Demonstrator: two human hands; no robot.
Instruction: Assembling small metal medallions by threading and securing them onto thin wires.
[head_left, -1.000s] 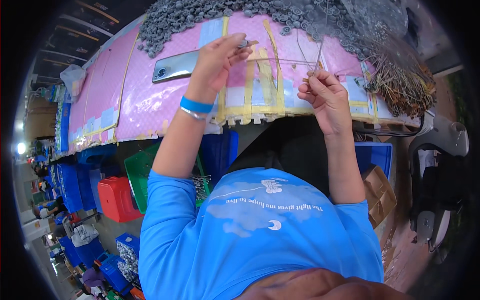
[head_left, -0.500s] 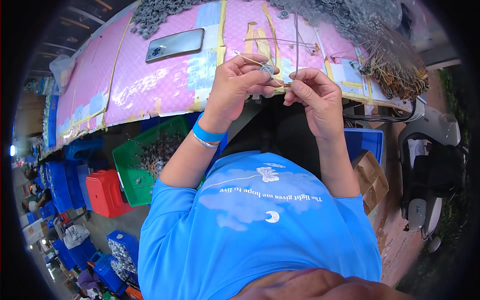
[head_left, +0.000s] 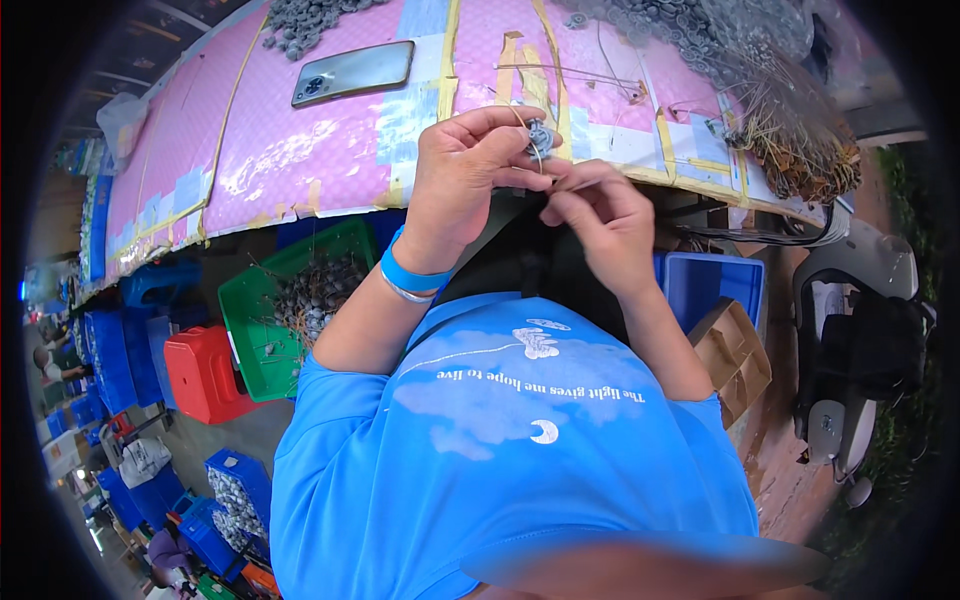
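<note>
Above the table's near edge, my left hand [head_left: 455,180] is closed in a pinch on a small grey round part [head_left: 540,138]. A thin yellowish strand runs across that part. Just to its right, my right hand [head_left: 605,220] pinches a thin stem against the left fingertips; most of the stem is hidden. Loose thin stems [head_left: 575,76] lie on the pink, taped tabletop [head_left: 270,160] beyond my hands. A heap of similar grey parts [head_left: 670,30] sits at the back, beside a bundle of stems with brownish ends [head_left: 800,140].
A phone [head_left: 355,73] and another grey heap [head_left: 305,28] lie on the left part of the table. Below are a green crate [head_left: 250,330] with grey pieces, a red stool [head_left: 200,375], a blue bin [head_left: 715,285] and a cardboard box [head_left: 730,360]. A scooter [head_left: 870,270] stands right.
My right hand has moved left and closer to me, with its fingers now against the left fingertips. The long stem that rose from it no longer shows upright. The view has shifted slightly.
</note>
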